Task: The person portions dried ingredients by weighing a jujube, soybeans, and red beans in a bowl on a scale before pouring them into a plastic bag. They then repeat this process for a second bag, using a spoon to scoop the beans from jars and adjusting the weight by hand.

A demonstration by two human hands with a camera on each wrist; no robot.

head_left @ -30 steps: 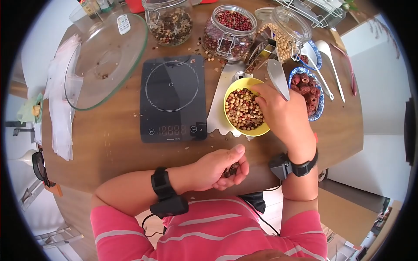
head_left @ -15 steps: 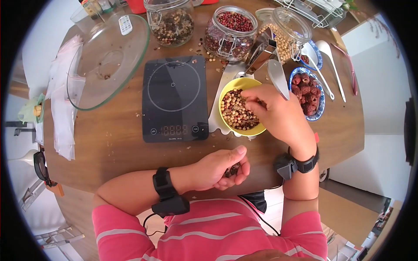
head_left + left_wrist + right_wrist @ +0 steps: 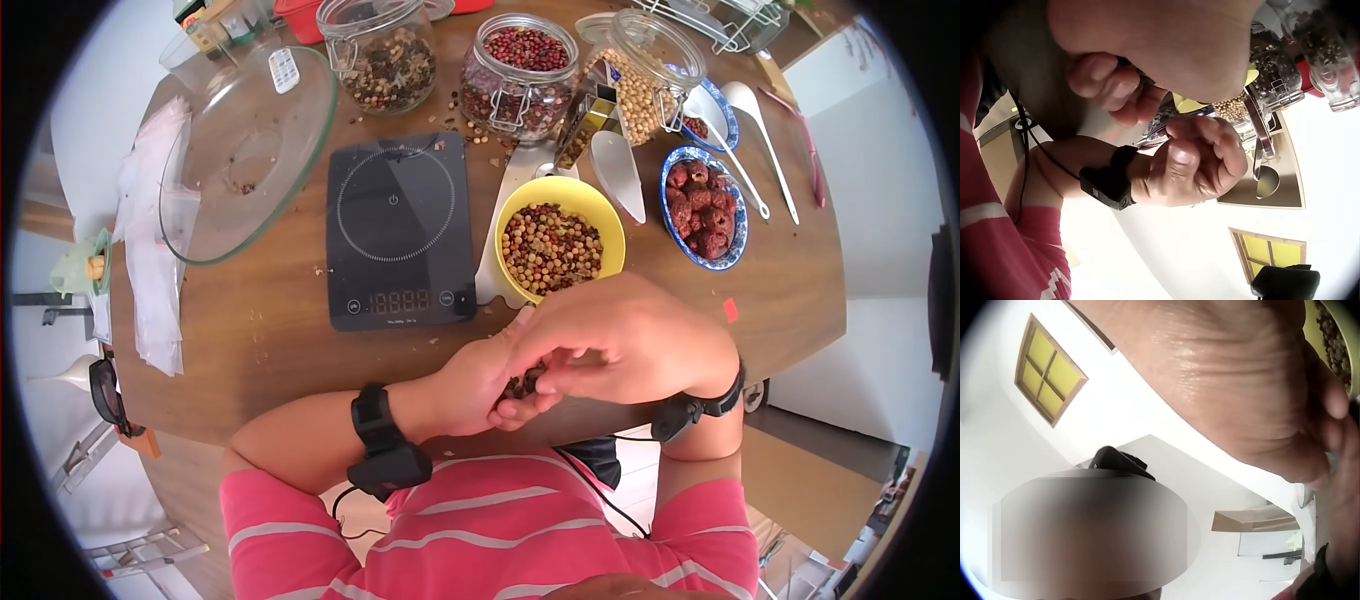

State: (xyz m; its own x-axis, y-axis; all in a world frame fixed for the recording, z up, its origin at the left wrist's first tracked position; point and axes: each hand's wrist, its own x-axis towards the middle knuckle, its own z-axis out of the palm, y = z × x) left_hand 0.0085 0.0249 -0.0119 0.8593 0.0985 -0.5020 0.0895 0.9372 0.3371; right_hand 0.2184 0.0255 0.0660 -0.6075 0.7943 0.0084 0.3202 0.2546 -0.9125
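In the head view my left hand [image 3: 478, 378] is cupped low over the table's front edge, its fingers curled round small dark dried pieces [image 3: 522, 384]. My right hand [image 3: 625, 340] reaches over it, fingers bent at the left palm; in the left wrist view, the right hand [image 3: 1200, 159] shows curled fingers, and whether they pinch anything I cannot tell. Just beyond both hands stands a yellow bowl [image 3: 617, 236] of mixed pale, red and dark beans and grains [image 3: 550, 245]. The right hand overlaps the bowl's near rim in the head view.
Left of the bowl lies a black digital scale [image 3: 400, 230]; farther left is a glass lid [image 3: 215, 215] over plastic bags [image 3: 155, 250]. Behind stand glass jars, one with red beans [image 3: 525, 50]. To the right, a blue-rimmed dish [image 3: 742, 215] holds dark red dried fruit, near white spoons [image 3: 745, 105].
My right hand has left the yellow bowl and come back toward me, over the cupped left hand. The left hand stays in nearly the same place with the dark pieces.
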